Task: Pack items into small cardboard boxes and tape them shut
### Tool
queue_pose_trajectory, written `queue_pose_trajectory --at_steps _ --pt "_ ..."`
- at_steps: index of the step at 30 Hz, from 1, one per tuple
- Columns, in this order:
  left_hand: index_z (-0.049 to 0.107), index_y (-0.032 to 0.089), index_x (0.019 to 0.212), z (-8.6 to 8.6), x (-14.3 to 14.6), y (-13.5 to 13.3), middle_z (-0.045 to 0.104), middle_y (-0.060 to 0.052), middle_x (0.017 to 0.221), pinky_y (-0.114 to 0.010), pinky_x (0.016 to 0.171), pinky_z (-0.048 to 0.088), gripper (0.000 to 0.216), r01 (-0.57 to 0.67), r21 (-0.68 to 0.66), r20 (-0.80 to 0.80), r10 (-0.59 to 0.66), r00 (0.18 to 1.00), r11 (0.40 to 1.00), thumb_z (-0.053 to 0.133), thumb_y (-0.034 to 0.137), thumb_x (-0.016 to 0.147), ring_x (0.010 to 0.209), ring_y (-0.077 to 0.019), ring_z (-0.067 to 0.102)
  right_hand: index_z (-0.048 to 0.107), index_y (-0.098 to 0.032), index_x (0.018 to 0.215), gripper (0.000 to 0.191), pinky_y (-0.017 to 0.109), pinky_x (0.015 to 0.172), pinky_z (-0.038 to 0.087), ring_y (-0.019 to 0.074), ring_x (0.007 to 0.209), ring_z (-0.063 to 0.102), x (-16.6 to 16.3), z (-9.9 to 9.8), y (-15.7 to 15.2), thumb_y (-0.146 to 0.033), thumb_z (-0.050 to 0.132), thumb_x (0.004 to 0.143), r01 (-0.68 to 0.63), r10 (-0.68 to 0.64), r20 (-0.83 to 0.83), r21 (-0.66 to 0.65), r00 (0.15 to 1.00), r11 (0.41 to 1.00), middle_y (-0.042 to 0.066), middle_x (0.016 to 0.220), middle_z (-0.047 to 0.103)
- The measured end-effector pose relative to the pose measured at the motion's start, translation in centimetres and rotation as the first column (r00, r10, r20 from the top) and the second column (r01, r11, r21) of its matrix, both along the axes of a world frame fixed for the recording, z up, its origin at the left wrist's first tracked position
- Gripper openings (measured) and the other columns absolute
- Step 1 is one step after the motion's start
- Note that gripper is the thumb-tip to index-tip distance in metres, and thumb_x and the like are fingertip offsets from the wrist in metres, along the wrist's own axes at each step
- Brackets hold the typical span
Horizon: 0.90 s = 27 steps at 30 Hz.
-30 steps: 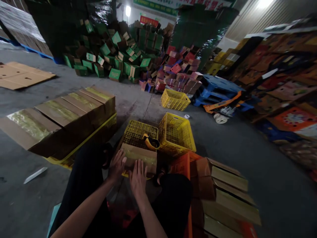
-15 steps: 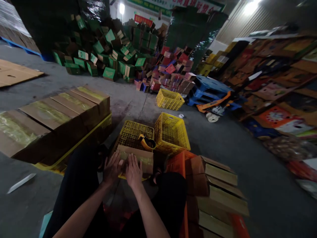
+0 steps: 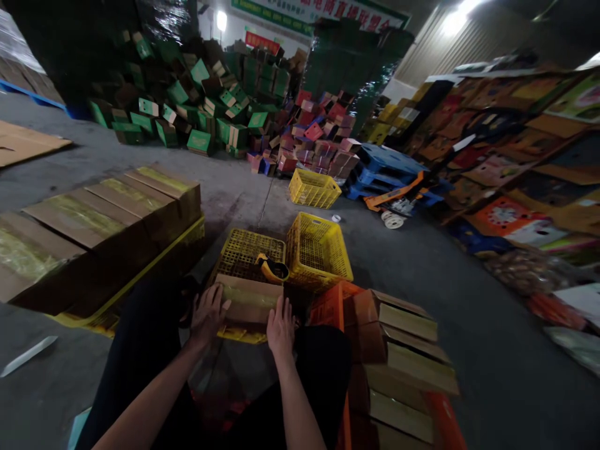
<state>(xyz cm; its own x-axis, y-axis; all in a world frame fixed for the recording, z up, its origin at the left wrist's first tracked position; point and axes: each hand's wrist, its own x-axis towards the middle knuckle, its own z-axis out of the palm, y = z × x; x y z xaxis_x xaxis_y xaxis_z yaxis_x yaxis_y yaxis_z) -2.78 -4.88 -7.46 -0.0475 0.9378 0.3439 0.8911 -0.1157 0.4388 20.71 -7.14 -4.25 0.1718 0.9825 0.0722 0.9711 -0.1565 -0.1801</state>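
Note:
A small cardboard box [image 3: 249,302] with a strip of tape along its top sits on an upturned-looking yellow crate [image 3: 241,335] between my knees. My left hand [image 3: 206,317] lies over the left end of the box, fingers stretched out. At the right end, my right hand [image 3: 281,325] rests against the edge with its fingers extended. Neither hand is visibly wrapped round the box. Just behind the box, a yellow and black tape dispenser [image 3: 272,267] lies on the same crate.
Left, taped cardboard boxes [image 3: 91,215] stand on a yellow crate. Right, an orange crate [image 3: 344,306] holds several boxes. Ahead are a yellow crate [image 3: 319,250], another yellow crate [image 3: 315,189], a pallet jack [image 3: 396,203] and heaps of green boxes [image 3: 199,142].
My hands have moved apart across the box top, the right one sliding right to the box's end and the left one shifting to its left end. The view has turned slightly right.

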Motion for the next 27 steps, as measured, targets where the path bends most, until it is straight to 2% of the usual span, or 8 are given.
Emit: queue_pose_trajectory --at_steps 3,5,11,14,18,21,24,27 --pt "0.052 0.012 0.145 -0.4 0.2 0.6 0.053 -0.019 0.145 -0.050 0.114 0.036 0.057 -0.013 0.010 0.006 0.013 1.000 1.000 0.038 0.047 0.103 0.134 -0.0353 0.048 0.029 -0.008 0.159 0.059 0.038 0.114 0.039 0.0241 0.147 0.040 0.9 -0.8 -0.2 -0.033 0.021 0.106 -0.038 0.042 -0.103 0.039 0.994 0.999 0.018 0.162 0.035" --pt "0.051 0.008 0.145 -0.7 0.4 0.9 0.051 -0.022 0.145 -0.048 0.112 0.039 0.060 0.000 0.031 0.023 0.000 1.000 1.000 0.038 0.048 0.102 0.135 -0.0360 0.047 0.028 -0.009 0.160 0.060 0.035 0.112 0.043 0.0224 0.145 0.043 1.3 -1.3 -0.2 -0.035 0.021 0.106 -0.055 0.067 -0.160 0.078 0.985 0.995 0.017 0.161 0.036" --pt "0.046 0.003 0.147 -1.6 0.9 1.1 0.045 -0.024 0.151 -0.049 0.115 0.036 0.068 -0.021 0.063 0.080 0.016 0.997 0.998 0.033 0.052 0.102 0.139 -0.0376 0.043 0.036 -0.003 0.155 0.062 0.036 0.116 0.041 0.0215 0.145 0.044 2.3 -2.9 0.2 -0.036 0.017 0.106 -0.069 0.104 -0.231 0.154 0.967 0.986 0.019 0.155 0.045" --pt "0.043 0.003 0.149 -2.0 1.2 1.3 0.043 -0.025 0.153 -0.050 0.116 0.035 0.069 -0.038 0.053 0.116 0.032 0.993 0.998 0.033 0.053 0.102 0.142 -0.0382 0.041 0.042 -0.004 0.152 0.062 0.036 0.114 0.043 0.0216 0.140 0.049 2.7 -3.1 0.7 -0.039 0.019 0.106 -0.036 0.087 -0.310 0.166 0.947 0.985 0.019 0.150 0.052" --pt "0.039 0.000 0.150 -2.3 1.1 1.8 0.038 -0.027 0.156 -0.050 0.117 0.034 0.071 -0.071 -0.010 0.195 0.072 0.978 0.997 0.033 0.050 0.101 0.145 -0.0384 0.038 0.048 -0.009 0.150 0.063 0.039 0.112 0.045 0.0248 0.137 0.054 2.8 -2.8 1.1 -0.046 0.026 0.104 0.039 0.032 -0.494 0.133 0.869 0.990 0.018 0.145 0.057" --pt "0.039 0.000 0.151 -2.1 0.4 2.6 0.041 -0.027 0.154 -0.050 0.119 0.031 0.070 -0.022 -0.111 0.254 0.050 0.966 0.994 0.035 0.047 0.100 0.146 -0.0367 0.038 0.051 -0.012 0.148 0.062 0.039 0.113 0.042 0.0251 0.138 0.052 2.7 -2.3 1.2 -0.048 0.032 0.101 0.099 -0.034 -0.595 0.077 0.803 0.992 0.017 0.146 0.057" --pt "0.037 0.000 0.152 -1.7 -0.4 3.4 0.044 -0.026 0.153 -0.051 0.122 0.023 0.069 0.017 -0.217 0.333 0.058 0.941 0.976 0.039 0.044 0.098 0.147 -0.0353 0.036 0.052 -0.011 0.147 0.062 0.039 0.113 0.041 0.0269 0.137 0.053 2.7 -1.9 1.3 -0.047 0.036 0.099 0.145 -0.111 -0.645 -0.001 0.756 0.989 0.017 0.144 0.058" --pt "0.036 0.000 0.153 -1.5 -0.8 3.8 0.043 -0.026 0.154 -0.049 0.124 0.018 0.068 0.030 -0.263 0.389 0.077 0.918 0.964 0.041 0.040 0.098 0.150 -0.0335 0.032 0.052 -0.011 0.148 0.062 0.039 0.113 0.041 0.0277 0.138 0.052 2.7 -1.7 1.4 -0.046 0.039 0.098 0.184 -0.176 -0.677 -0.061 0.714 0.981 0.015 0.145 0.058"
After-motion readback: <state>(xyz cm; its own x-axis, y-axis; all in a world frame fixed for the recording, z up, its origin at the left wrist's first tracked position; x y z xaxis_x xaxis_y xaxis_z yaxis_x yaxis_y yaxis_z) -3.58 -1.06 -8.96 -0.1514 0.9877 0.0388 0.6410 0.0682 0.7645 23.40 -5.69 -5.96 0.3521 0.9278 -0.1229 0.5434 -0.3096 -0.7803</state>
